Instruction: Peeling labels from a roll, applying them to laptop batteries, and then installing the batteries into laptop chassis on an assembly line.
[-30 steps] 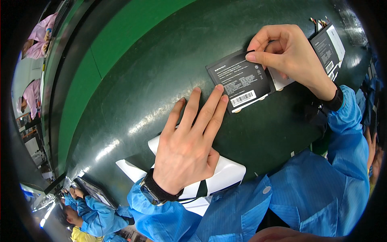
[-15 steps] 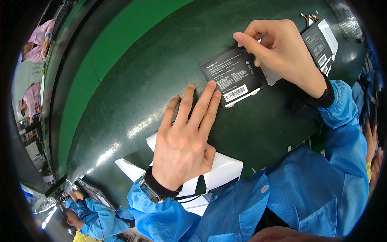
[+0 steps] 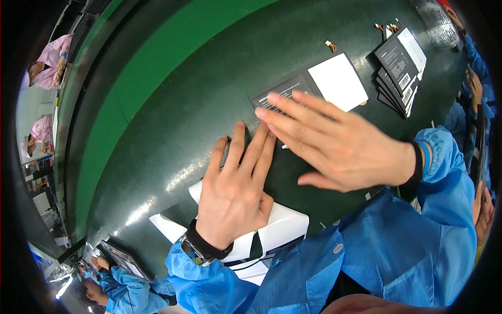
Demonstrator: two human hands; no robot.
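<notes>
in the head view, the pack (image 3: pixel 280 89), a flat black panel with a white sheet (image 3: pixel 339 81) over its right part, lies on the table (image 3: pixel 172 131) just beyond both hands. a short lead (image 3: pixel 331 46) with a small pale connector sticks out past its far edge. the right hand (image 3: pixel 350 149) is held flat and wide above the near side of the pack's black part, fingers stretched toward its left end and a little blurred, thumb spread away; it grips nothing, and whether it presses on the pack cannot be told. the left hand (image 3: pixel 230 199) is likewise open and empty, its fingers extended toward the pack's near left corner; the right hand's fingertips overlap its index finger, so contact with the pack there cannot be made out.

the table is dark green and glossy, with streaks of reflected light. white paper (image 3: pixel 285 222) lies under and beside the left wrist, near the person's blue coat (image 3: pixel 402 246). to the right of the pack, well apart, sits a fanned stack (image 3: pixel 395 60) of similar packs, with a clear plastic item (image 3: pixel 435 26) beyond it. at lower left, a co-worker in blue (image 3: pixel 130 293) sits near a dark tray (image 3: pixel 125 259); farther off at left are two people in pink (image 3: pixel 52 57).
</notes>
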